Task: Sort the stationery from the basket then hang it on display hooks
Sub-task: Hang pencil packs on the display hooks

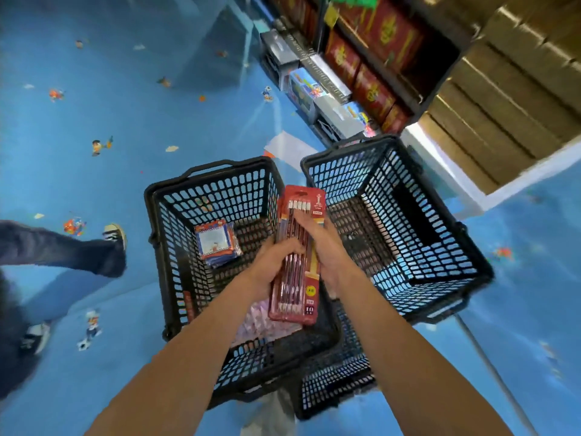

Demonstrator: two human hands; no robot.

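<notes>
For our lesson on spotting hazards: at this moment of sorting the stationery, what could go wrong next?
1. The pencil packs, held as a stack between the left hand and right hand, might slide apart and drop.
2. Another person's shoe is close to the left basket; a step could knock it.

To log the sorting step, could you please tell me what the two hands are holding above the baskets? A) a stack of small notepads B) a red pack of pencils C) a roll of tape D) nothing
B: the left hand and right hand both grip the red pencil pack above the black basket.
</notes>
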